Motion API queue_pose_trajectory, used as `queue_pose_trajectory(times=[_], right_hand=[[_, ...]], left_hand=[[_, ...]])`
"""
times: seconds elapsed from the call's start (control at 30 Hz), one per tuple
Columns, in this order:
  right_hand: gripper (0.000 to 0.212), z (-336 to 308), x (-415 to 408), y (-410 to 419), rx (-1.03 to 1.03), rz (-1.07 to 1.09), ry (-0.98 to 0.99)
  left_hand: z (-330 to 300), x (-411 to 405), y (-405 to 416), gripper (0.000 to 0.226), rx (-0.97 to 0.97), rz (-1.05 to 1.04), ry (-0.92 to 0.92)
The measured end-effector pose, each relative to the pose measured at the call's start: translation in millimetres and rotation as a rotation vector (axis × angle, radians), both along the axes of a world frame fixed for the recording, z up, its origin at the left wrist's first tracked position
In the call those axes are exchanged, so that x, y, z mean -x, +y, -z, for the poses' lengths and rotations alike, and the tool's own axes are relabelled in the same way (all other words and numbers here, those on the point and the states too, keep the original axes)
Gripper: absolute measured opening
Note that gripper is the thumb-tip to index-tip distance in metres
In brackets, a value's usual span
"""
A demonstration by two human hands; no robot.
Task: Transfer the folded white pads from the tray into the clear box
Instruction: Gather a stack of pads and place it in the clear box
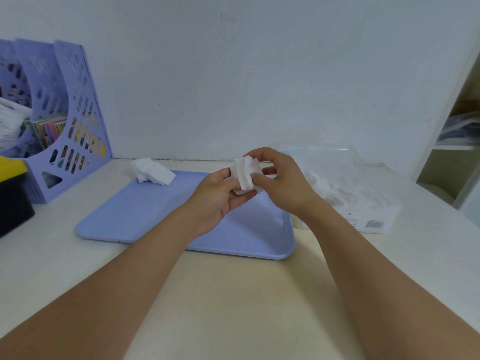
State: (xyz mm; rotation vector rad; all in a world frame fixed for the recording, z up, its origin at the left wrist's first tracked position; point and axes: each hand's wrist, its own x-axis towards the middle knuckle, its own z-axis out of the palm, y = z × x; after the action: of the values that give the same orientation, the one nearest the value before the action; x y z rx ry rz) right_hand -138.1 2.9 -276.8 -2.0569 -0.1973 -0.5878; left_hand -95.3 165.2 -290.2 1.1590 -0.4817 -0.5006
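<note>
Both hands hold a small stack of white pads [245, 175] above the blue tray [145, 216], stack upright, long axis vertical. The left hand [219, 201] pinches its lower end; the right hand [279, 178] curls around it. More pads [152, 174] lie at the tray's far left corner. The clear box [345, 183] sits right of the tray.

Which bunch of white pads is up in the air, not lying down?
The stack of pads held between both hands, the left hand and the right hand. The other pile of pads lies at the tray's far left corner.
</note>
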Motion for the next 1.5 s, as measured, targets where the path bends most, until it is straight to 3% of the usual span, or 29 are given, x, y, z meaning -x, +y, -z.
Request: queue_pose_trajectory(times=[0.37, 0.57, 0.83, 0.97, 1.03, 1.2, 1.3, 1.43, 1.5], right_hand=[[0.018, -4, 4, 1, -0.075, 0.051, -0.114], [0.049, -3, 4, -1, 0.088, -0.029, -0.038], [0.039, -1, 7, 5, 0.126, 0.029, 0.011], [0.044, 5, 7, 17, 0.152, 0.089, -0.018], [0.052, 6, 7, 24, 0.103, 0.109, 0.016], [0.067, 8, 9, 36, -0.05, 0.087, 0.18], [0.066, 7, 10, 40, -0.18, -0.018, 0.291], [0.059, -2, 5, 37, -0.418, -0.016, 0.253], [0.062, 0, 4, 40, -0.417, -0.045, 0.308]], left_hand=[[-3, 2, 1, 0.034, 0.085, 0.034, 0.117], [-2, 3, 1, 0.035, 0.016, 0.046, 0.026], [-3, 10, -4, 0.035, 0.026, 0.039, -0.033], [3, 13, -9, 0.036, -0.034, -0.11, -0.155], [7, 14, -13, 0.035, -0.029, -0.163, -0.129], [3, 16, -18, 0.041, 0.177, -0.1, 0.153], [7, 16, -19, 0.035, 0.126, -0.149, 0.138], [6, 11, -16, 0.035, 0.091, -0.149, 0.118], [5, 12, -15, 0.037, 0.035, -0.125, 0.094]])
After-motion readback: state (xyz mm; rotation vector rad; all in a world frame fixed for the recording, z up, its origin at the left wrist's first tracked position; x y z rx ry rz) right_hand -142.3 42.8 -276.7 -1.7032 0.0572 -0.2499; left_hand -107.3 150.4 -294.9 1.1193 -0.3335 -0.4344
